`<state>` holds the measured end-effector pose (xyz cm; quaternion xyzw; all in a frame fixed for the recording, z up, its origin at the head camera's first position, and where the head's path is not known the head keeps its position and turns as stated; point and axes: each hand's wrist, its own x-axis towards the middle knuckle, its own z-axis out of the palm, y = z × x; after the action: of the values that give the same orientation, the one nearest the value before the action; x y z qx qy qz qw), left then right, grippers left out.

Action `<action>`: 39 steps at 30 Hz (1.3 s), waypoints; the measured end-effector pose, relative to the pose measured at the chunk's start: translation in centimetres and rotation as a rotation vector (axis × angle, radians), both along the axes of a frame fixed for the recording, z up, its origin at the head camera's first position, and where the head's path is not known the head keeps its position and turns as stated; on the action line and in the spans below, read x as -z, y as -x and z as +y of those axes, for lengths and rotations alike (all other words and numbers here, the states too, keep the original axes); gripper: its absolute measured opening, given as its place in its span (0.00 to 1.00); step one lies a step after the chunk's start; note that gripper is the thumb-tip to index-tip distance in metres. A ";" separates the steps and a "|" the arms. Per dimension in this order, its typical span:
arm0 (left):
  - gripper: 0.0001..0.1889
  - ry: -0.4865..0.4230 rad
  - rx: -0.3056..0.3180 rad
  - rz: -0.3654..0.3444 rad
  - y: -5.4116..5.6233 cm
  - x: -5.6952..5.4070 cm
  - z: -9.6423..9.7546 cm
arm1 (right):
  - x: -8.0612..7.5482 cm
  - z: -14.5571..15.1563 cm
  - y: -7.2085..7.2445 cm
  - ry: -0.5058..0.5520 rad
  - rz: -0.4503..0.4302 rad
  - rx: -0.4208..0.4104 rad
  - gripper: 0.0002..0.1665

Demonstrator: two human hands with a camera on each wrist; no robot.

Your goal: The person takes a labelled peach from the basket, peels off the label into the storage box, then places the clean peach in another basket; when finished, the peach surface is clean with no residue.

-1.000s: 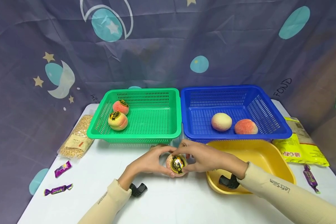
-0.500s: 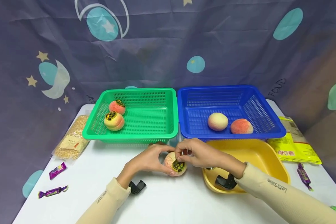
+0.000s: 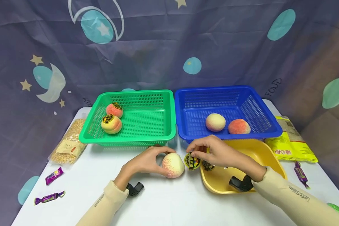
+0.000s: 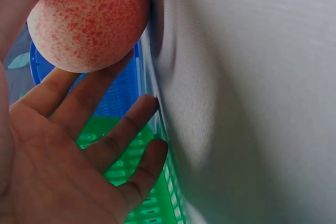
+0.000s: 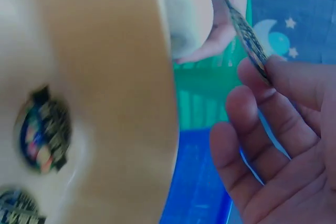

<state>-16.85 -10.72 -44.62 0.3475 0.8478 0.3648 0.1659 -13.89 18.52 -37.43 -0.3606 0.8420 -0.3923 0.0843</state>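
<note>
My left hand [image 3: 147,161] holds a pale, red-speckled peach [image 3: 173,165] between thumb and fingers, low over the white table. In the left wrist view the same peach [image 4: 89,22] rests against the fingertips, while the other fingers are spread. To its right, my right hand [image 3: 218,152] pinches a black-and-gold fruit sticker [image 3: 191,161] between thumb and index finger, apart from the peach. Seen edge-on in the right wrist view, the sticker [image 5: 247,38] sticks out from the fingertips. Below that hand is a yellow basin [image 3: 260,153] with loose stickers [image 5: 44,132] inside.
Behind, a green basket [image 3: 142,138] holds two stickered peaches [image 3: 111,124]. Beside it, a blue basket [image 3: 192,137] holds two peaches [image 3: 215,122] showing no sticker. A bag of corn kernels [image 3: 70,147] and wrapped candies lie left; a yellow packet [image 3: 291,144] lies right.
The sticker has come off the peach and moved right in my right hand, toward the basin. My left hand has kept hold of the peach, whose visible side is now bare.
</note>
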 end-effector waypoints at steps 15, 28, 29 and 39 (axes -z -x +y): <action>0.39 0.007 -0.012 -0.022 -0.1 -0.2 -0.2 | 0.8 6.0 -0.9 -0.061 -0.150 -0.074 0.09; 0.39 0.010 -0.001 -0.016 0.1 -0.2 -0.3 | 1.9 7.6 -1.0 -0.100 -0.451 -0.204 0.13; 0.39 0.009 0.000 -0.015 0.1 -0.2 -0.3 | 2.0 7.6 -1.0 -0.104 -0.468 -0.209 0.13; 0.38 -0.003 0.002 -0.021 0.2 0.0 -0.5 | 2.2 8.7 -1.3 -0.132 -0.545 -0.205 0.21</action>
<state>-17.08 -11.17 -44.63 0.3448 0.8451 0.3693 0.1746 -12.61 27.18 -39.59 -0.3190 0.7711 -0.4084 0.3699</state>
